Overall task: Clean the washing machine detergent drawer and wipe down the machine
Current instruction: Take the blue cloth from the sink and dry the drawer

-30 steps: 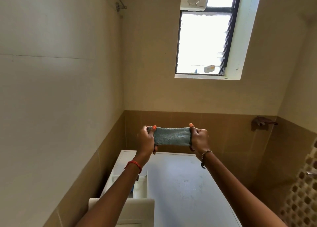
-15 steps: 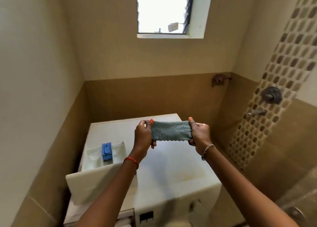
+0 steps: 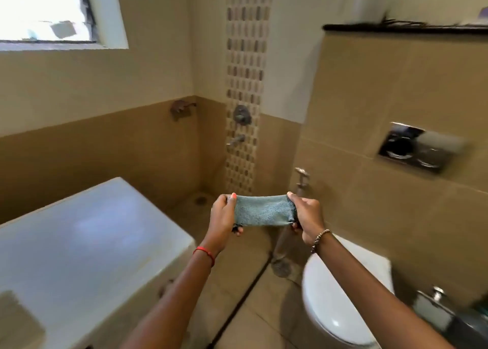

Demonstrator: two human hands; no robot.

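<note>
A folded grey-green cloth (image 3: 262, 211) is stretched between both hands at mid-frame. My left hand (image 3: 224, 214) grips its left end and my right hand (image 3: 307, 218) grips its right end. Both hold it in the air over the tiled floor, to the right of the white washing machine (image 3: 87, 243). The machine's flat top fills the lower left. The detergent drawer is out of view in this frame.
A white toilet (image 3: 335, 303) stands at the lower right, below a chrome flush plate (image 3: 420, 148). Taps (image 3: 241, 115) and a spout sit on the mosaic strip in the corner. A floor drain (image 3: 200, 199) lies behind the machine. A window (image 3: 45, 8) is at the upper left.
The view has swung down and to the right, from the window and machine top to the toilet corner. The open drawer has left the frame. Both hands still hold the cloth stretched.
</note>
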